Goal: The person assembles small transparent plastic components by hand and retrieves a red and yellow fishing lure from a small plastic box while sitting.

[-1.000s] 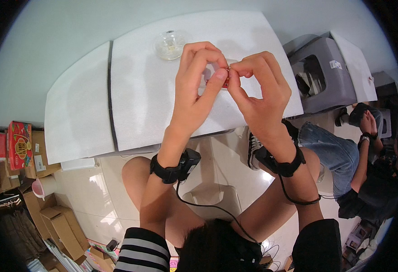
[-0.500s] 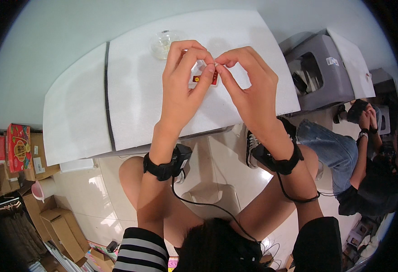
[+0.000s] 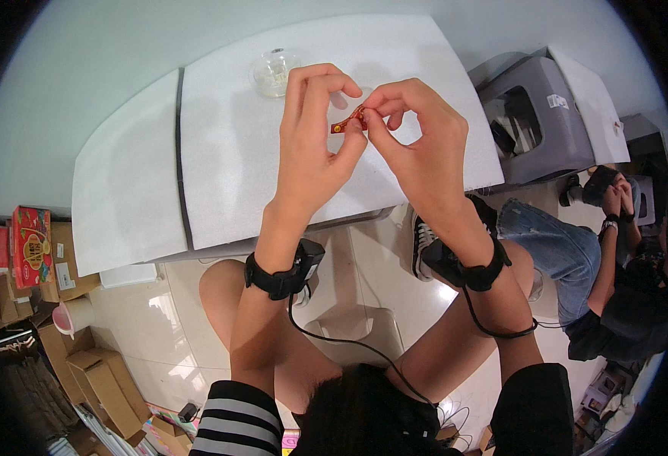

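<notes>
While hands (image 3: 307, 140) (image 3: 431, 131) touch it, right pinching, left wide, the yellow-spotted red strip (image 3: 343, 125) curves.

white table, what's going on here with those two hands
A person is holding a small red piece over the white table with both bare hands close together. The right hand pinches one end, while the left hand has its thumb against it; what the piece is can't be made out. A clear round dish stands beyond the left hand, toward the far edge. Another person is off to the right.
</notes>
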A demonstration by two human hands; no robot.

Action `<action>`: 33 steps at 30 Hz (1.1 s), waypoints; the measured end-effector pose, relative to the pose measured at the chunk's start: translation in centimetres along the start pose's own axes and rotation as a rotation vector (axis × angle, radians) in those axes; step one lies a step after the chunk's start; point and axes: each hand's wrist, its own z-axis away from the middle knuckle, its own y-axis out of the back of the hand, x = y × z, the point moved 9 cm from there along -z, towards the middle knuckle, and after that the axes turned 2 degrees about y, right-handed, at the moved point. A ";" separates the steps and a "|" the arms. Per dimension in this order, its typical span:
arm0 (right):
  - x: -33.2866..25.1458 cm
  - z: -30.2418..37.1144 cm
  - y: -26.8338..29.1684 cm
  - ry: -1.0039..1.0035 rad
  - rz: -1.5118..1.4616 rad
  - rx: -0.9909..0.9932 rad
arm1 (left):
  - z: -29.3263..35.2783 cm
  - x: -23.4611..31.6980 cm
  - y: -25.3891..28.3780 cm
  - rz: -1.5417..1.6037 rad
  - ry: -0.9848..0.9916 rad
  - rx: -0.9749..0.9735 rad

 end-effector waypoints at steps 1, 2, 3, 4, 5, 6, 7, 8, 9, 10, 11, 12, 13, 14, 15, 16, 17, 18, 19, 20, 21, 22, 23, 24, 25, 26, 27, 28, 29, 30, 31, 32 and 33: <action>0.0 0.0 0.0 -0.001 0.000 0.000 | 0.0 0.1 -0.1 0.001 -0.014 -0.007; -0.1 0.1 -0.1 0.007 -0.001 0.001 | 0.1 0.1 -0.1 0.000 -0.013 -0.008; -0.1 0.1 -0.2 0.014 -0.002 0.002 | 0.1 0.2 -0.1 0.005 -0.013 -0.012; -0.1 0.2 -0.2 0.013 -0.004 0.002 | 0.1 0.1 -0.1 0.011 -0.014 -0.017; -0.2 0.1 -0.1 0.028 -0.002 0.007 | 0.1 0.1 -0.1 0.011 -0.014 -0.016; -0.4 0.0 -0.1 0.043 0.000 0.012 | 0.1 0.1 -0.1 0.014 -0.016 -0.018; -0.5 0.0 0.0 0.043 0.000 0.012 | 0.1 0.0 0.0 0.016 -0.018 -0.020; -0.6 0.0 0.0 0.052 0.007 0.015 | 0.1 0.0 0.0 0.016 -0.019 -0.019; -0.7 0.0 0.1 0.061 0.013 0.018 | 0.1 0.0 0.0 0.030 -0.016 -0.024; -0.7 -0.1 0.1 0.062 0.014 0.019 | 0.1 0.0 0.0 0.043 -0.013 -0.029; -0.7 0.0 0.1 0.070 0.011 0.029 | 0.2 0.1 0.0 0.043 -0.013 -0.029; -0.7 0.0 0.1 0.079 0.009 0.039 | 0.2 0.0 -0.1 0.049 0.014 -0.025; -0.7 0.0 0.1 0.079 0.009 0.039 | 0.2 -0.2 -0.1 0.056 0.042 -0.022; -0.6 0.0 0.1 0.080 0.003 0.041 | 0.2 -0.2 -0.1 0.056 0.042 -0.021; -0.6 0.0 0.1 0.082 -0.002 0.043 | 0.1 -0.2 0.0 0.050 0.046 -0.022; -0.7 0.0 0.1 0.082 -0.002 0.043 | 0.2 -0.3 0.0 0.043 0.051 -0.024; -0.6 0.0 0.1 0.067 -0.012 0.040 | 0.2 -0.3 0.0 0.043 0.051 -0.023; -0.5 0.0 0.1 0.051 -0.023 0.038 | 0.2 -0.2 0.0 0.040 0.025 -0.023; -0.5 0.0 0.1 0.051 -0.023 0.038 | 0.2 -0.1 0.0 0.036 -0.001 -0.023; -0.5 0.0 0.1 0.053 -0.042 0.043 | 0.2 -0.3 0.0 0.035 -0.001 -0.023; -0.6 0.0 0.1 0.056 -0.061 0.047 | 0.2 -0.4 0.0 0.037 -0.020 -0.027; -0.6 -0.1 0.1 0.056 -0.062 0.047 | 0.2 -0.3 0.0 0.039 -0.038 -0.030; -0.5 -0.1 0.0 0.040 -0.077 0.041 | 0.2 -0.2 0.0 0.039 -0.038 -0.030; -0.4 -0.1 -0.1 0.025 -0.092 0.035 | 0.2 -0.3 0.0 0.038 -0.021 -0.025; -0.5 -0.1 -0.1 0.025 -0.092 0.035 | 0.2 -0.4 0.1 0.037 -0.004 -0.020; -0.2 0.0 -0.2 -0.002 -0.106 0.022 | 0.2 -0.3 0.1 0.037 -0.004 -0.021; 0.0 0.0 -0.4 -0.029 -0.121 0.009 | 0.3 -0.4 0.1 0.024 0.013 -0.018; 0.1 0.0 -0.3 -0.029 -0.120 0.009 | 0.3 -0.5 0.2 0.011 0.030 -0.016; 0.4 0.1 -0.5 -0.060 -0.156 -0.007 | 0.3 -0.4 0.2 0.011 0.031 -0.016; 0.8 0.1 -0.7 -0.091 -0.191 -0.024 | 0.3 -0.4 0.2 0.015 0.044 -0.016; 1.0 0.2 -0.8 -0.091 -0.190 -0.024 | 0.3 -0.4 0.1 0.020 0.057 -0.015; 1.4 0.2 -0.9 -0.108 -0.244 -0.018 | 0.3 -0.5 0.1 0.019 0.057 -0.015; 1.7 0.3 -0.9 -0.125 -0.297 -0.012 | 0.3 -0.4 0.1 0.019 0.042 -0.020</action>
